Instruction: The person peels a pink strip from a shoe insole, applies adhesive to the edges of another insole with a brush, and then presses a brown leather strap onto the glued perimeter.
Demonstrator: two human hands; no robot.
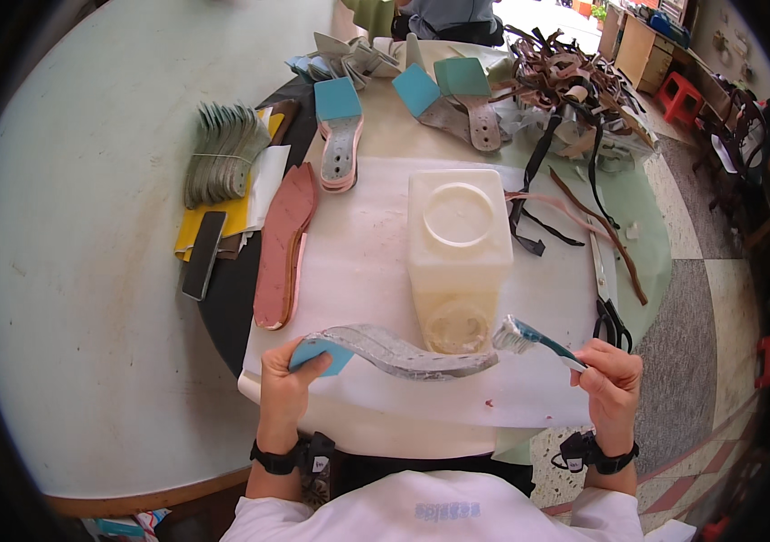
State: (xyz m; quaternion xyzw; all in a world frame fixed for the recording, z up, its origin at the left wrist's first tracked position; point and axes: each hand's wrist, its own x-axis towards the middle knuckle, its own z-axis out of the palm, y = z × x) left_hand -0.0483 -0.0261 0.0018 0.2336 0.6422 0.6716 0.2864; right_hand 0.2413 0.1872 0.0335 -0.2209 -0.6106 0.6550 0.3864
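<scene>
Grey insole [403,352] gripped at heel by left hand [287,384] | right hand [609,379] clamps toothbrush [538,343] beside its toe

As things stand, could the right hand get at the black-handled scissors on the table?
Probably yes. The scissors lie just beyond the right hand with nothing between, but that hand already holds a toothbrush, so it would need freeing first.

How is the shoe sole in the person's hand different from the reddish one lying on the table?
The held sole is shiny grey with a blue heel, lifted by the left hand; the reddish sole is plain pink-brown and lies flat, untouched. The held one runs sideways, the reddish one lengthways. Both are long insole shapes.
</scene>
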